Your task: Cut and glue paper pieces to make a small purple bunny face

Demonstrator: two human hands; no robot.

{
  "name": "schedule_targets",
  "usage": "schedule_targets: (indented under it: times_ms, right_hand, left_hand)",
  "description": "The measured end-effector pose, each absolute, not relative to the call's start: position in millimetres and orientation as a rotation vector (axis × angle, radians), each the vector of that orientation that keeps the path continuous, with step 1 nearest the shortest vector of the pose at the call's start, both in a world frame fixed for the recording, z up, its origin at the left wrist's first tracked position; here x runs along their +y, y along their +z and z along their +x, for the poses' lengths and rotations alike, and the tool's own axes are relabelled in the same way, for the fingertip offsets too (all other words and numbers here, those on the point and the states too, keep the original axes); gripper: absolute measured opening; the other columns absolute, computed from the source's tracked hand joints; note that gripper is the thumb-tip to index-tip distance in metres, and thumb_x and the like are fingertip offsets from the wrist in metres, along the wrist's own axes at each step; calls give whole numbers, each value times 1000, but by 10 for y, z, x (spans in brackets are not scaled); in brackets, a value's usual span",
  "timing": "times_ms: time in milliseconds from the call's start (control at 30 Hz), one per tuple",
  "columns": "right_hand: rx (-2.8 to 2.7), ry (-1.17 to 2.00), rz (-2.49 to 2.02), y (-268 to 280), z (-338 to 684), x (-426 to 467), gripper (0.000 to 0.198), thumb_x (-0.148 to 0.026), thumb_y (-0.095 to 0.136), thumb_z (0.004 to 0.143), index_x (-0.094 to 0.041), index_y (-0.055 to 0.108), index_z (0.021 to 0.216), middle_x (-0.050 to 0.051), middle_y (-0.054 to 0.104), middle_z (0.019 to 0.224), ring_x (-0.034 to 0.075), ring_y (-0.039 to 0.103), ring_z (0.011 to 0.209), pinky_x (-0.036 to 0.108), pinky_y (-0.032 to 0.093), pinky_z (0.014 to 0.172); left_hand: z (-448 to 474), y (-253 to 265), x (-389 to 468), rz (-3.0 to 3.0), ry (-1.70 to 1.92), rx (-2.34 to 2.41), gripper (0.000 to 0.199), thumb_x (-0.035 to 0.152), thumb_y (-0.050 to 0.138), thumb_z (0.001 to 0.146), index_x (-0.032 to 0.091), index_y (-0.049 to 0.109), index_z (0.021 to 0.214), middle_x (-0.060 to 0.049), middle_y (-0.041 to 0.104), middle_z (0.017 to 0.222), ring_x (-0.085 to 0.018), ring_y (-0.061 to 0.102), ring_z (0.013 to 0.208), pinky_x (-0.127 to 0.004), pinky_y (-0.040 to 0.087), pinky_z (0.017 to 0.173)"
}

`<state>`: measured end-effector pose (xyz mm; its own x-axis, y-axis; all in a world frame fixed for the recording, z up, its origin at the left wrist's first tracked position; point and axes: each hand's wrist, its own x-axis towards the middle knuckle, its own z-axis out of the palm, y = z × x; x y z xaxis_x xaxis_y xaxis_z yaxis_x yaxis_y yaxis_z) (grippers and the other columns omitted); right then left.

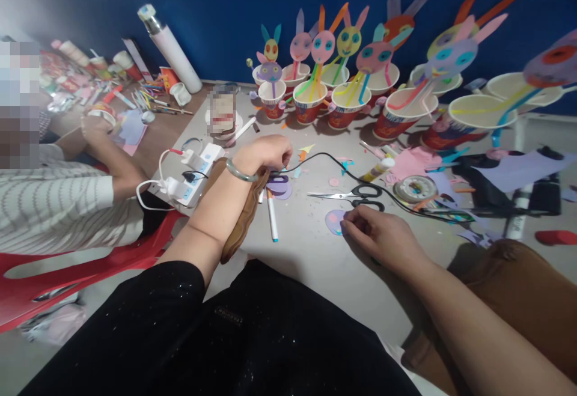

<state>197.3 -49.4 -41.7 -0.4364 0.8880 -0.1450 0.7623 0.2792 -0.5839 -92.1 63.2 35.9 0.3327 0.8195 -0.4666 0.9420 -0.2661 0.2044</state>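
My right hand (381, 237) has its thumb and forefinger pinched at the edge of a small purple paper disc (334, 222) with coloured spots. Just beyond it lie black-handled scissors (347, 194), blades pointing left. My left hand (270, 152) is farther out over the table, a bracelet on its wrist, its fingers curled downward; whatever they hold is hidden. A black cable (329, 158) runs rightward from near that hand. Beneath it are purple paper pieces (283, 188) and a white marker (273, 219) with a teal tip.
Paper cups (311, 104) with rabbit-faced paper figures (323, 47) line the blue wall. A power strip (198, 173) sits at left, beside a co-worker's arm (119, 164). Paper scraps (412, 164), a tape roll (415, 188) and a glue stick (378, 169) lie at right.
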Motion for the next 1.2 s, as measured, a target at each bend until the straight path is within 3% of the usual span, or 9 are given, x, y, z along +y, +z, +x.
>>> schedule_targets:
  times_ms: [267, 467, 633, 933, 1200]
  right_hand:
    - [-2325, 892, -1535, -419, 1985, -492, 22, -42, 56, 86, -24, 66, 80, 3, 69, 68, 18, 57, 58, 31, 34, 58]
    - [-2327, 878, -1528, -422, 1982, -495, 22, -43, 55, 86, -23, 65, 80, 2, 69, 67, 18, 57, 58, 31, 34, 59]
    - [-2331, 861, -1527, -424, 1975, -497, 24, -44, 55, 86, -23, 65, 79, 2, 69, 67, 18, 57, 57, 31, 34, 59]
    - [-2338, 839, -1527, -418, 1973, -501, 22, -42, 55, 86, -23, 65, 80, 2, 69, 67, 18, 57, 58, 30, 34, 59]
    - [-2341, 849, -1517, -421, 1980, -495, 23, -43, 55, 87, -24, 65, 80, 2, 68, 66, 18, 57, 58, 31, 34, 59]
  left_hand:
    - [-780, 344, 567, 2309, -609, 1743, 30, 12, 67, 75, 13, 80, 101, -11, 77, 94, -20, 68, 85, -27, 43, 69]
    - [-754, 337, 555, 2281, -618, 1749, 34, 11, 67, 75, 13, 80, 107, -12, 77, 95, -22, 69, 91, -28, 47, 76]
    - [-736, 332, 560, 2298, -630, 1716, 33, 11, 68, 71, 13, 80, 101, -12, 77, 90, -22, 69, 87, -27, 46, 73]
    - [-1017, 368, 700, 2181, -394, 1546, 17, 13, 64, 66, 18, 75, 77, 2, 64, 60, -12, 55, 61, -24, 37, 61]
    - [-1107, 312, 772, 2159, -311, 1454, 12, 12, 62, 65, 17, 71, 71, 2, 61, 59, -10, 52, 59, -25, 35, 61]
